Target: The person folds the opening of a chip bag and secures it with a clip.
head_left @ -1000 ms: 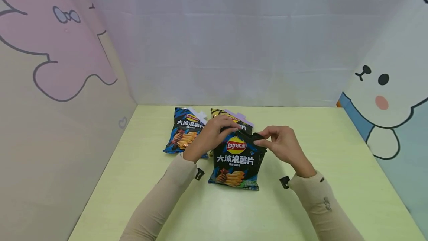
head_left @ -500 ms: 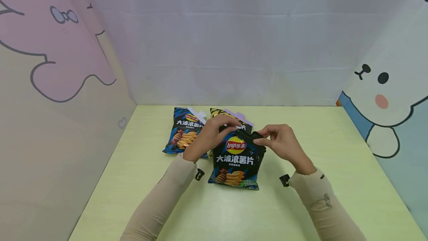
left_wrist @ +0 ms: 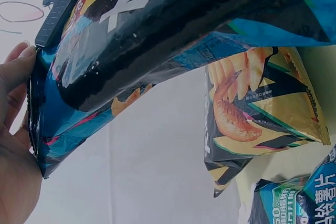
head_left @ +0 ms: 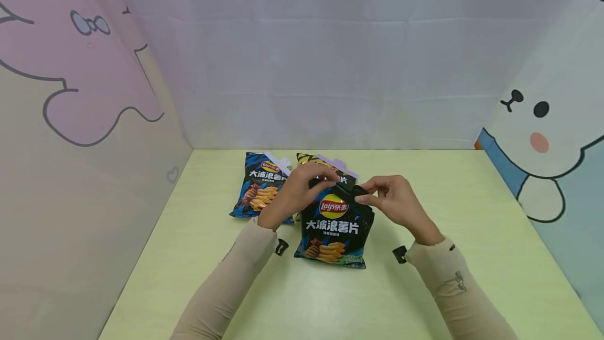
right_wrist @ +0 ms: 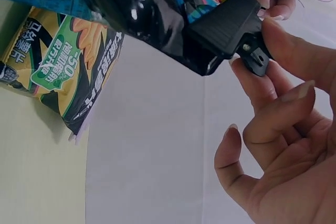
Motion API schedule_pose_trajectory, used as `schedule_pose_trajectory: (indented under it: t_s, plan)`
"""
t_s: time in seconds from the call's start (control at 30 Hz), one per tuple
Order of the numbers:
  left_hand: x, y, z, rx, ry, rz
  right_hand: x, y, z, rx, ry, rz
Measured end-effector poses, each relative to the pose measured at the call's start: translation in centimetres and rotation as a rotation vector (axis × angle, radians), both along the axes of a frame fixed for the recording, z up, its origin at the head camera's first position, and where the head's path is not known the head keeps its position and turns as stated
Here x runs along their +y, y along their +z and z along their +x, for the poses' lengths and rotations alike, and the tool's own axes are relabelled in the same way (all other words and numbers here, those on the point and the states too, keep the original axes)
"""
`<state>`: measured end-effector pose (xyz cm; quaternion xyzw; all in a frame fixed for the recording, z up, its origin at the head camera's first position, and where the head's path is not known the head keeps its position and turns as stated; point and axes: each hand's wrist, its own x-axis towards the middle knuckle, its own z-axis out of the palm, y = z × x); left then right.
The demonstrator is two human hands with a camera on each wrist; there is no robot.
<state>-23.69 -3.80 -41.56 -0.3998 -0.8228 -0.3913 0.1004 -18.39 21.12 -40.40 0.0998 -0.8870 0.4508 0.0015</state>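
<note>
A black and blue chip bag (head_left: pixel 332 227) stands upright at the table's middle, its lower edge on the surface. My left hand (head_left: pixel 299 190) pinches the bag's upper left corner; in the left wrist view, the thumb and fingers (left_wrist: pixel 16 69) grip its crimped edge. A black bag clip (right_wrist: pixel 226 27) lies across the top of the bag. My right hand (head_left: pixel 398 201) pinches the clip's tab end between thumb and index finger, its other fingers (right_wrist: pixel 278 129) loosely bent. Whether the clip is fully closed cannot be told.
Behind to the left lies a blue chip bag (head_left: pixel 259 185) with a white clip (head_left: pixel 278 164). Partly hidden behind the held bag is a yellow and black chip bag (left_wrist: pixel 252 108), with a lilac clip (head_left: pixel 337 163). Printed walls stand at both sides and the back.
My right hand has shifted slightly left with its end of the clip. The left hand and the bag stay nearly in place.
</note>
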Motion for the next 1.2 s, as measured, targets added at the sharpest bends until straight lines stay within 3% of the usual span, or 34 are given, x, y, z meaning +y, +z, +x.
schedule_pose_trajectory:
  t_s: [0.2,0.37,0.57,0.83,0.93,1.0,1.13,1.2]
  plan:
    - [-0.3,-0.1,0.2,0.0,0.03,-0.013,-0.1,-0.2,-0.2,-0.009,0.019,0.021]
    - [-1.3,-1.2,0.7,-0.03,0.111,0.041,-0.3,-0.3,0.0,-0.029,0.023,0.025]
    - [-3.2,-3.9,2.0,-0.299,0.215,0.135,-0.1,-0.4,0.1,-0.009,0.026,0.043]
    - [-4.1,-7.7,4.7,-0.675,0.268,0.185,-0.3,-1.0,0.1,-0.005,0.053,0.012]
    - [-4.2,-9.1,5.8,-0.766,0.231,0.15,-0.3,-1.2,0.2,-0.012,0.056,0.004]
    - [-4.1,-10.0,6.3,-0.81,0.174,0.134,-0.3,-1.1,0.2,-0.023,0.057,-0.009]
    - [-3.8,-11.3,7.0,-0.853,0.047,0.136,-0.3,-0.9,0.4,-0.044,0.061,-0.034]
    - [-3.7,-11.7,7.1,-0.858,0.017,0.14,-0.2,-0.8,0.5,-0.055,0.065,-0.045]
